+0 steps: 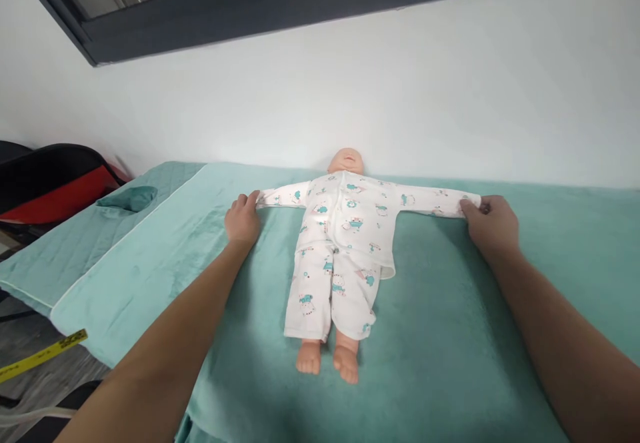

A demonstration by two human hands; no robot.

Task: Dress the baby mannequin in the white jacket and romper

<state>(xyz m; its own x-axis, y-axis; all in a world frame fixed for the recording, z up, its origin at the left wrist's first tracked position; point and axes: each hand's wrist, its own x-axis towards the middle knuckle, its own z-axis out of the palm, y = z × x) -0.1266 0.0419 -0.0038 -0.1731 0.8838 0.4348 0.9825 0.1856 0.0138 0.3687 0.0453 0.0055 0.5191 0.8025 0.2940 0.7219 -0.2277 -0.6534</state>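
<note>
A baby doll (346,161) lies on its back on a teal blanket (440,336), head toward the wall, bare feet toward me. It wears a white printed top (350,213) and matching trousers (327,290), arms stretched out sideways. My left hand (243,220) is closed on the end of the doll's sleeve at the left. My right hand (490,223) is closed on the end of the other sleeve at the right. Both sleeves are pulled out straight.
A small teal bundle (127,198) lies on the quilted teal cover (60,256) at the left. A black and red seat (55,183) stands beyond the left edge. A white wall (400,90) runs right behind the doll's head. Yellow tape (43,355) shows low at the left.
</note>
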